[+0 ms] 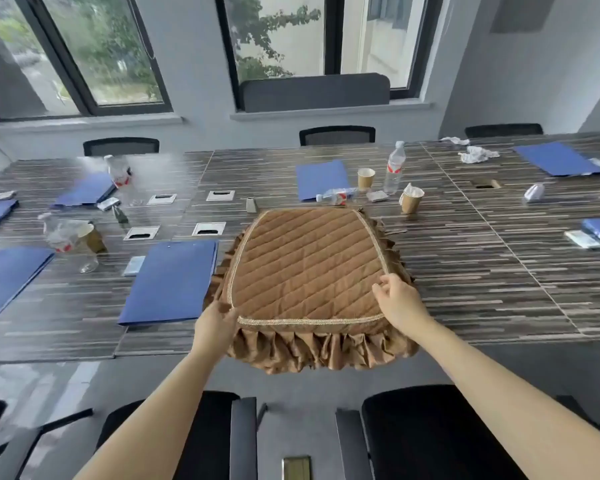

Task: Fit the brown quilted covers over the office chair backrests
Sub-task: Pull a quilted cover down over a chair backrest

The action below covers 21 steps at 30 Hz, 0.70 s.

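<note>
A brown quilted cover [305, 261] with gold trim and a ruffled skirt lies flat on the striped table [482, 271], its front ruffle hanging over the near edge. My left hand [215, 323] grips its near left corner. At the near right corner, my right hand [397, 297] pinches the trim. Two black office chairs [426, 431] [205, 441] stand below me in front of the table. Their backrests are bare.
Blue folders [172, 282] lie around the table, with paper cups [411, 200], water bottles [394, 171], crumpled tissue [477, 154] and metal cable hatches [208, 229]. Three more black chairs [336, 135] stand along the far side under the windows.
</note>
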Each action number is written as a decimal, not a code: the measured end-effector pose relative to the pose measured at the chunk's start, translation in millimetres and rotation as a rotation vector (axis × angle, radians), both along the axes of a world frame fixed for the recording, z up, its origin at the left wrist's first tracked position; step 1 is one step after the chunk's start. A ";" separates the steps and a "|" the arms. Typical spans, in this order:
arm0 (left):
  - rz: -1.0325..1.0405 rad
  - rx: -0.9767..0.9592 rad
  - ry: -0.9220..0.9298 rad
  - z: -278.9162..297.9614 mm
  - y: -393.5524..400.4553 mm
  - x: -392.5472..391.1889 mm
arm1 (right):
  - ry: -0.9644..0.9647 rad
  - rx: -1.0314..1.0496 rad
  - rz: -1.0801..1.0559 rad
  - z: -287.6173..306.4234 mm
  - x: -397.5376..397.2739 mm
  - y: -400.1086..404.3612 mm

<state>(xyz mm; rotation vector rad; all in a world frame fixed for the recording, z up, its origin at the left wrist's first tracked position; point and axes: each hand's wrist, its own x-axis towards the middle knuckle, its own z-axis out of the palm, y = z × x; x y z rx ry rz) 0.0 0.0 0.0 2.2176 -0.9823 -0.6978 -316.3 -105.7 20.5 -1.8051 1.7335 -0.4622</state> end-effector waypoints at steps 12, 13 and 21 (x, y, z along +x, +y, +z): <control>0.115 0.213 0.040 -75.5 -115.5 51.1 | -0.017 0.290 -0.277 -83.2 -2.9 -124.6; 0.114 0.226 0.054 -81.6 -121.3 54.7 | -0.024 0.306 -0.291 -88.5 -4.0 -129.6; 0.347 0.129 0.256 -97.0 -154.2 62.0 | -0.168 0.397 -0.476 -99.9 5.9 -153.7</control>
